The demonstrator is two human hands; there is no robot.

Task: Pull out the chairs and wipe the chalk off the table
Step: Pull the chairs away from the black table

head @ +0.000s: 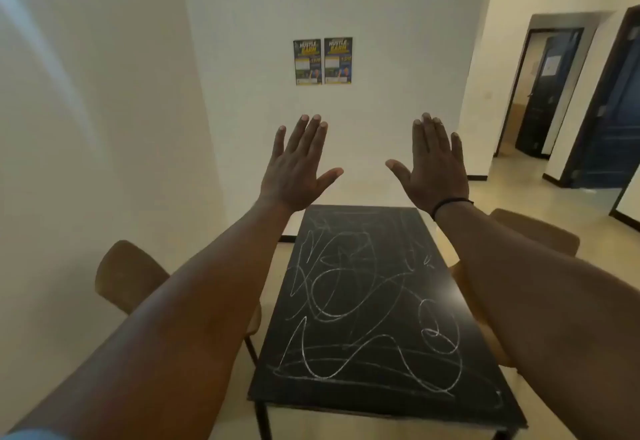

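Note:
A black rectangular table [377,225] stands in front of me, its top covered in white chalk scribbles [349,301]. A brown chair [128,277] is tucked against its left side, and another brown chair [540,231] against its right side, partly hidden by my right arm. My left hand [298,162] and my right hand [433,162] are both raised in the air above the table's far end, fingers straight and spread, backs toward me. Neither hand holds or touches anything.
A white wall with two posters [322,61] lies beyond the table. A white wall runs close along the left. To the right, pale floor [519,193] leads to a dark door [547,93] and a blue door [613,110].

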